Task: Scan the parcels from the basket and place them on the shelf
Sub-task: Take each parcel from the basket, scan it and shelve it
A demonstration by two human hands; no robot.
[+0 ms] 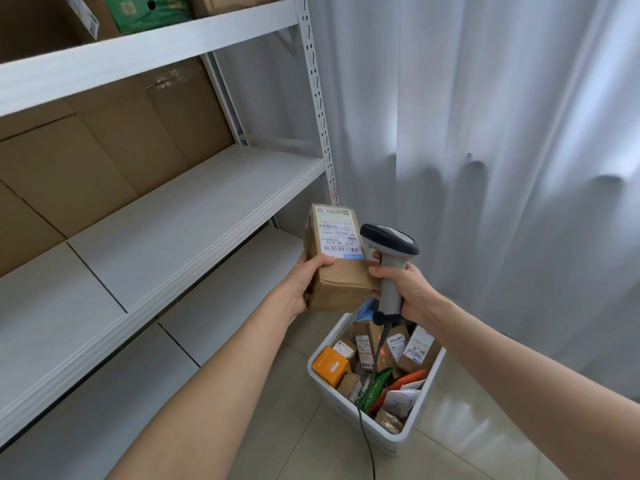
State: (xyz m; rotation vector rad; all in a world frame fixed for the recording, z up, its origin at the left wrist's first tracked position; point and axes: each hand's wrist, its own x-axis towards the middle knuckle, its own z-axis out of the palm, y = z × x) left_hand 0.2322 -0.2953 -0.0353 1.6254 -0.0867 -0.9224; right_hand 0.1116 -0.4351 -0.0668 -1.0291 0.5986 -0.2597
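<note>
White curtain (485, 133) behind, left hand (303, 289) gripping brown labelled parcel (343, 280), right hand (414, 292) gripping grey scanner (391, 242)

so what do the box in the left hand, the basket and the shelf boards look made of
box: brown matte cardboard, creased edges, white paper label.
basket: white moulded plastic, probably, smooth rounded rim.
shelf boards: smooth pale grey, likely painted metal or laminate; cannot tell which.

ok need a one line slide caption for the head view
Left hand holds a labelled cardboard parcel beside the barcode scanner gripped in the right hand, above the white basket.
</note>
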